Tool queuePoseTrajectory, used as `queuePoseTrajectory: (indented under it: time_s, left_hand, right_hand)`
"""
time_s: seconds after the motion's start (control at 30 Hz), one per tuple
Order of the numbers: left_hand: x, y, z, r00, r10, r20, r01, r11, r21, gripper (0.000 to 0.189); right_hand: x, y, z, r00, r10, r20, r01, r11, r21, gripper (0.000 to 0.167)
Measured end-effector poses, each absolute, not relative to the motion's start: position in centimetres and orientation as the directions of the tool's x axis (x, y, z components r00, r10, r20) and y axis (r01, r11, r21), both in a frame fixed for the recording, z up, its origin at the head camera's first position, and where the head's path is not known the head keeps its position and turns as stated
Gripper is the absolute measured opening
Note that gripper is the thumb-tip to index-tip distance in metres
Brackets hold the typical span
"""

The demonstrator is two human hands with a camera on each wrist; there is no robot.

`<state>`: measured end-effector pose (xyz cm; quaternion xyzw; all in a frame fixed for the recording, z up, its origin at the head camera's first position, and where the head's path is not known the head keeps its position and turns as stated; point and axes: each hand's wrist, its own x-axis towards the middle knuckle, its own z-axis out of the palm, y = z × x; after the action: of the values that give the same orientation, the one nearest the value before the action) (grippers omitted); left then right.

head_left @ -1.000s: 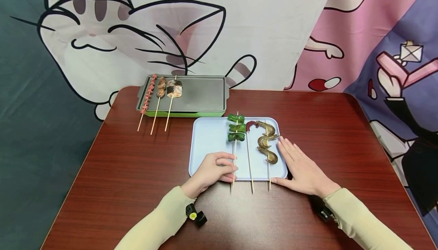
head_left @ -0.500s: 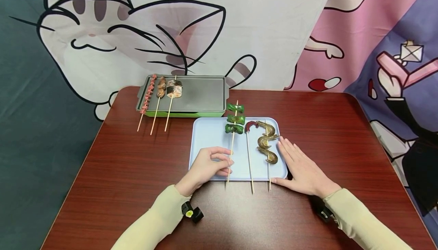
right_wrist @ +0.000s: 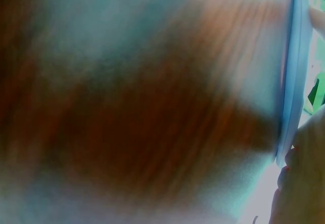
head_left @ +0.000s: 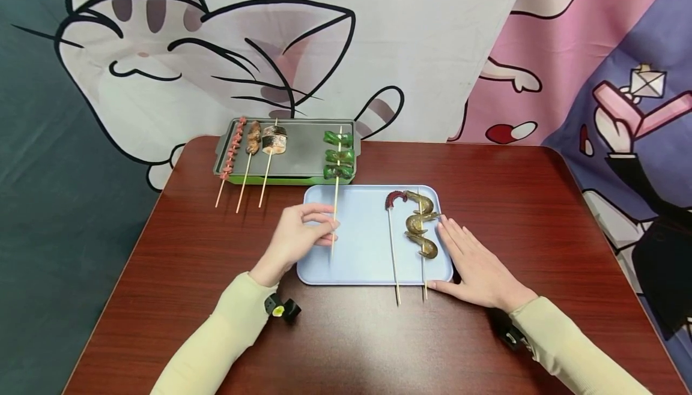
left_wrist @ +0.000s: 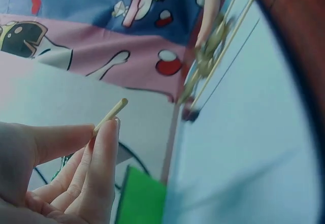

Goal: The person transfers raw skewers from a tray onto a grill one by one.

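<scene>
My left hand (head_left: 294, 233) pinches the bare stick of a green pepper skewer (head_left: 339, 156) between thumb and fingers. Its pepper pieces overlap the right end of the grey grill plate (head_left: 308, 146) in the head view. In the left wrist view the stick's blunt end (left_wrist: 122, 103) pokes out past the fingertips, with the tray well apart. My right hand (head_left: 481, 269) lies flat with fingers straight along the right edge of the light blue tray (head_left: 346, 272). On that tray lie a skewer with a dark red curled tentacle (head_left: 391, 200) and a shrimp skewer (head_left: 417, 223).
At the grill plate's left end rest a pink meat skewer (head_left: 233, 149), a brown meat skewer (head_left: 253, 138) and a thick pale-and-dark skewer (head_left: 274, 140), sticks overhanging the front. Green siding (head_left: 276, 181) shows under the plate. A printed curtain (head_left: 421, 53) hangs behind the brown table (head_left: 178, 251).
My left hand has lifted the green pepper skewer off the tray and carried it leftward and away from me, up to the grill plate. The right hand has stayed in place.
</scene>
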<state>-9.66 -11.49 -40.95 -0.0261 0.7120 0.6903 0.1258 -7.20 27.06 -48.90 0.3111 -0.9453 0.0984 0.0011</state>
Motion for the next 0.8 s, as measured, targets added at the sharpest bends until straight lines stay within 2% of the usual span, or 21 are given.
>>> queuePoseTrajectory:
  time_s: [0.23,0.5,0.8]
  left_hand:
    - [-11.5,-13.4,-39.1,-0.988,0.069,-0.136,-0.126,0.136,0.983,0.029]
    - [-14.3,-15.2,-37.9,-0.995,0.046,-0.094,-0.079,0.268,0.96,0.032]
    - [-16.7,-16.6,-38.0,-0.972,-0.021,-0.233,-0.226,0.338,0.914,0.032]
  right_hand:
    - [-7.2,27.0,-48.9,-0.802,-0.594,0.067,-0.595,0.783,-0.18,0.116]
    - [-7.3,27.1,-48.9,-0.802,-0.594,0.063,-0.594,0.782,-0.188,0.116]
    - [-7.2,27.1,-48.8,-0.805,-0.59,0.057,-0.589,0.785,-0.192,0.116]
